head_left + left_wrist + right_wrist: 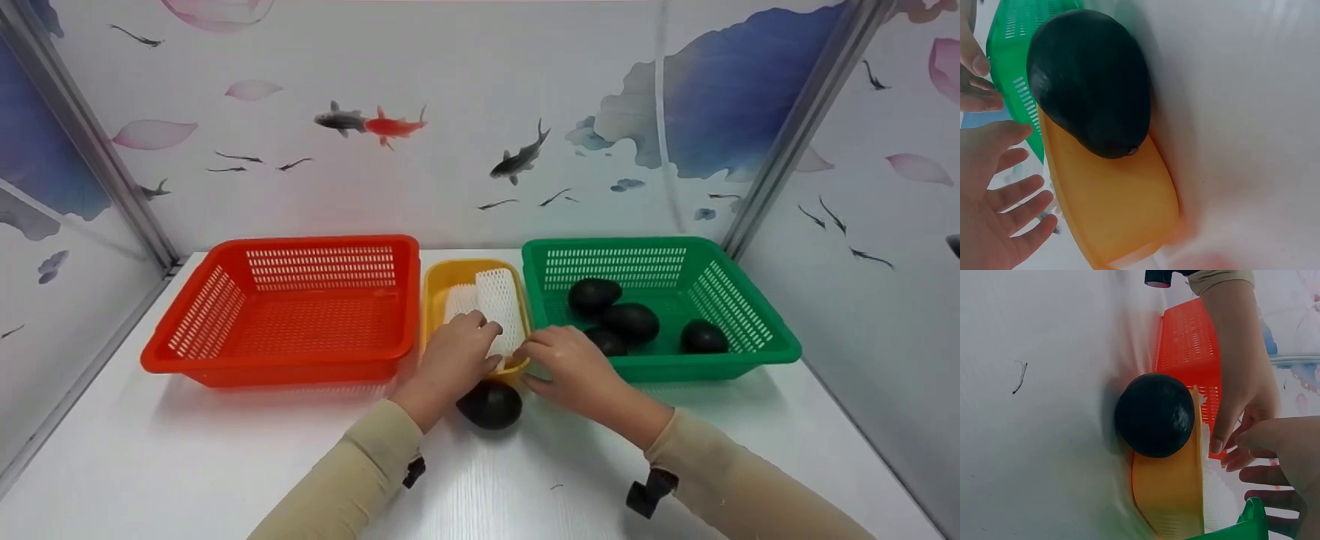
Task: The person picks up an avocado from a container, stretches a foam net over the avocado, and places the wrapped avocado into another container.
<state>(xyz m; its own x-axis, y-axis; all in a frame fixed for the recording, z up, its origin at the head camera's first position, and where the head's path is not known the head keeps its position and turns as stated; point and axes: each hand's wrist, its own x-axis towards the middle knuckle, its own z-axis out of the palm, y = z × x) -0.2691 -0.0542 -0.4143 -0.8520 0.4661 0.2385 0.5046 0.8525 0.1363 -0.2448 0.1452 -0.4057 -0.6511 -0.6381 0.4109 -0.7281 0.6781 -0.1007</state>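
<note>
A dark, smooth, avocado-like fruit [490, 406] lies on the table against the near side of a small yellow basket [428, 307]. In the left wrist view, a stem nub marks the narrow end of the fruit [1092, 84]. White foam net sleeves [501, 300] lie in the yellow basket. Over its near left part hovers my left hand [459, 356], fingers loosely bent. My right hand [574, 369] is at the basket's near right corner, fingers spread in the right wrist view. Neither hand visibly holds anything; whether the fingertips touch a sleeve is unclear.
A red basket [300, 369] stands left of the yellow one. On the right, a green basket [697, 366] contains several dark fruits [630, 322]. Patterned panels [450, 60] rise behind and at both sides. A thin dark strand [1021, 377] lies on the table.
</note>
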